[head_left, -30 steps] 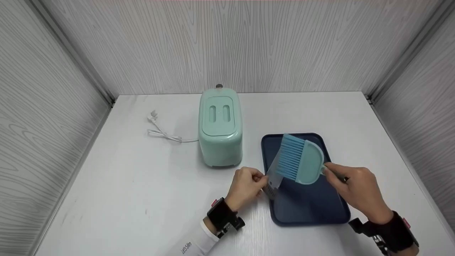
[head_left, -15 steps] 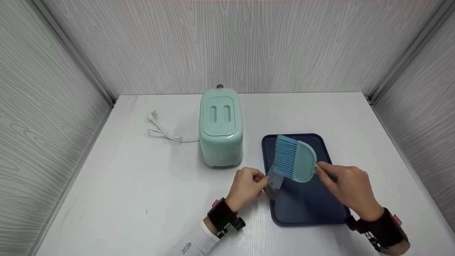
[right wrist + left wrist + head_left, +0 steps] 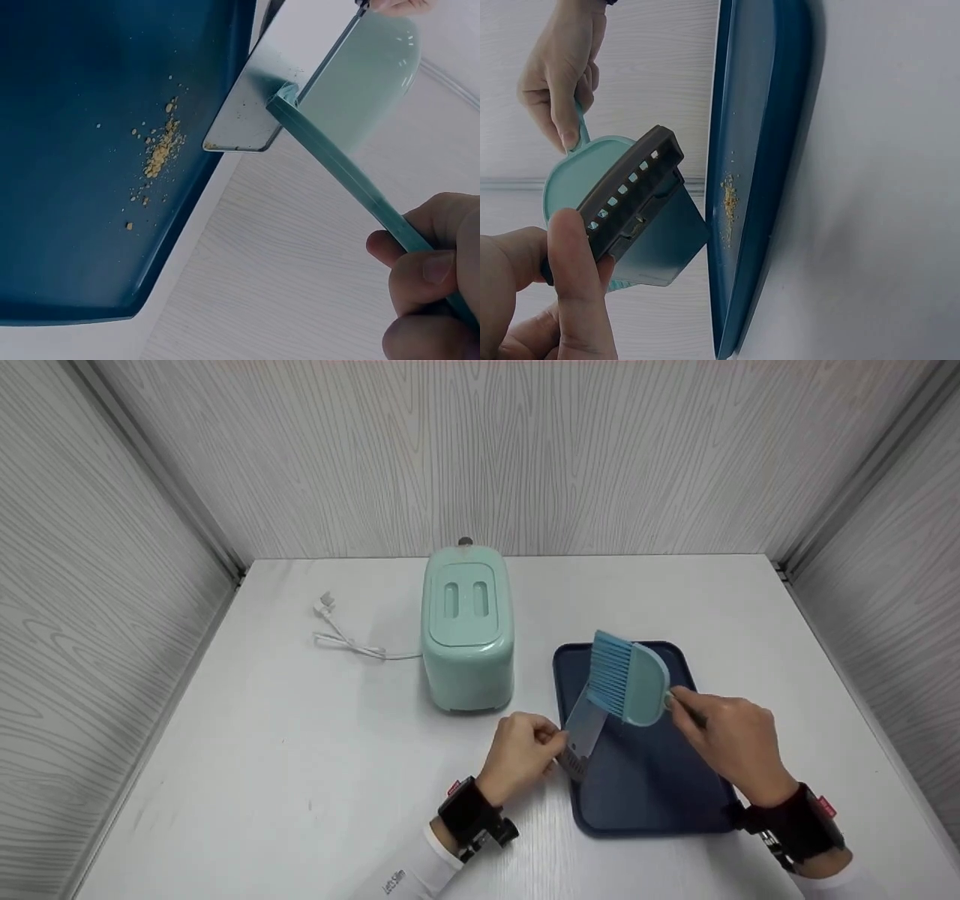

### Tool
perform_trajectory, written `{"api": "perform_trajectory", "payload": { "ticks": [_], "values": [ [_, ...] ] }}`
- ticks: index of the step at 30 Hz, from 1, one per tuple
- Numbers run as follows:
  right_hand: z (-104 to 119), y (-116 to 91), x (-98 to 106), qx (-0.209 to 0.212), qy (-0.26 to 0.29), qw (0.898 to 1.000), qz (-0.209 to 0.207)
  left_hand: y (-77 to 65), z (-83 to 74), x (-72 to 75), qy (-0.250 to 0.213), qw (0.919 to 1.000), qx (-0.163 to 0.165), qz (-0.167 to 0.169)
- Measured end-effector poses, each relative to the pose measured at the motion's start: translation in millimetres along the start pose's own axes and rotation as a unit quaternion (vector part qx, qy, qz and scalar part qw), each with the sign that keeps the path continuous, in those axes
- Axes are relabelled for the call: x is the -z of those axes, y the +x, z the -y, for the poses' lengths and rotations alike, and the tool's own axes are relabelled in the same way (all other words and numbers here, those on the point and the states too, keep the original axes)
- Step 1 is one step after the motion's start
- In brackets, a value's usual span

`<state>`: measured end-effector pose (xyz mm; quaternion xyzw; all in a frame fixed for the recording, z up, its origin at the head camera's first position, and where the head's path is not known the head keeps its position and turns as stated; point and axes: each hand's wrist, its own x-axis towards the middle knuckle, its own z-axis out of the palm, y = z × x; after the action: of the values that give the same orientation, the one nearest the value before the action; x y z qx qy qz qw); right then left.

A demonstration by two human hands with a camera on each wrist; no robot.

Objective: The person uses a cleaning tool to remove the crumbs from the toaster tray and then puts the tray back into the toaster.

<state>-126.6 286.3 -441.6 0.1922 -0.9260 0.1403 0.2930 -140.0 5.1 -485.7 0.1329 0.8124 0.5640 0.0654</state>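
Note:
My left hand [image 3: 521, 754] pinches the dark slotted end of a thin metal crumb tray [image 3: 586, 729], which slants over the left edge of a dark blue tray [image 3: 651, 802]. By its handle, my right hand [image 3: 736, 739] holds a mint brush [image 3: 649, 687] with blue bristles. In the head view the bristles overlap the crumb tray's far part. Specks dot the crumb tray's metal face [image 3: 251, 112] in the right wrist view. Beneath, yellowish crumbs [image 3: 161, 154] lie in a small heap on the blue tray. The left wrist view shows the brush behind the crumb tray.
A mint toaster [image 3: 471, 667], with a lid over its top, stands left of the blue tray. Its white cord and plug [image 3: 349, 643] lie on the white table [image 3: 247, 750]. Grey wood-grain panels [image 3: 480, 457] enclose the back and sides.
Between the earlier frames the brush moved left and slightly down; it has since moved up and away along the crumb tray, exposing more metal. My left hand has stayed in place.

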Motion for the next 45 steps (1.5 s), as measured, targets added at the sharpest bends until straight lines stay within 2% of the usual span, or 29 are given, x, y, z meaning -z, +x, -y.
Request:
{"api": "perform_trajectory", "payload": {
  "ticks": [8,18,32,45],
  "values": [
    [-10,4,-5,-0.004,-0.026,1.0,0.0,0.0,-1.1,-0.1,-0.011,0.9999,0.001,0.003],
    [-20,3,-7,-0.015,-0.047,0.999,0.0,-0.8,-1.3,0.2,0.0,1.0,-0.008,0.001],
    [-14,2,-3,0.002,-0.084,0.996,0.009,-0.1,-1.7,-0.6,0.011,0.9998,-0.001,-0.019],
    [-9,5,5,0.029,-0.109,0.993,-0.018,0.3,-4.3,-0.6,0.035,0.9989,-0.009,-0.031]
  ]
}}
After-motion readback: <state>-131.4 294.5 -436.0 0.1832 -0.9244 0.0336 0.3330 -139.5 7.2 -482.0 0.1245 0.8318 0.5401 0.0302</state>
